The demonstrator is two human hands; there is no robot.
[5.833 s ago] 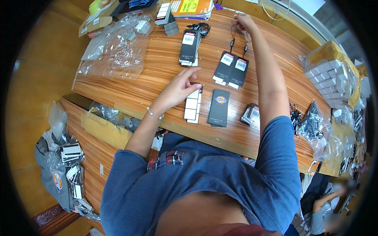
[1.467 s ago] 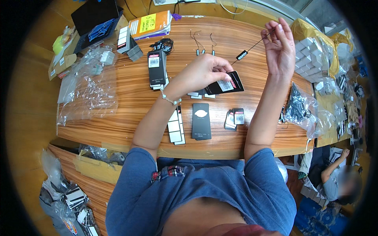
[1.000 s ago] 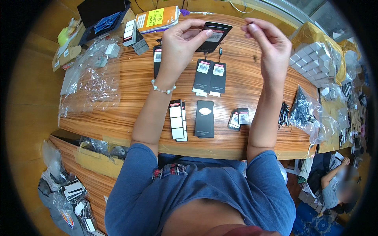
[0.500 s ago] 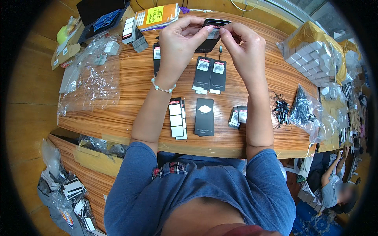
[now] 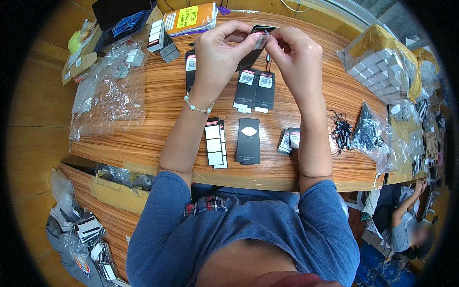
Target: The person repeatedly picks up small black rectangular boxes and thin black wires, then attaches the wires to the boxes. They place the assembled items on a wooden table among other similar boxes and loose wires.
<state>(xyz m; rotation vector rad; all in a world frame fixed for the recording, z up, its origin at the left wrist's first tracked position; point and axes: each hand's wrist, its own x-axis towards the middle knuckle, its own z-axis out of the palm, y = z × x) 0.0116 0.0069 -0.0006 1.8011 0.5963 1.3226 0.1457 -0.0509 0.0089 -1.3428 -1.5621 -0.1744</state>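
Hands: left [image 5: 217, 50], right [image 5: 296, 52] pinch black tag [image 5: 256, 40] above table [image 5: 153, 95]; tag stacks [image 5: 248, 141], plastic bags [image 5: 107, 93] around.

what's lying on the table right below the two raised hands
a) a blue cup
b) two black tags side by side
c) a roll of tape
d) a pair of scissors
b: under the left hand and right hand, which pinch one black tag between them, two black tags with white labels lie side by side on the wooden table.
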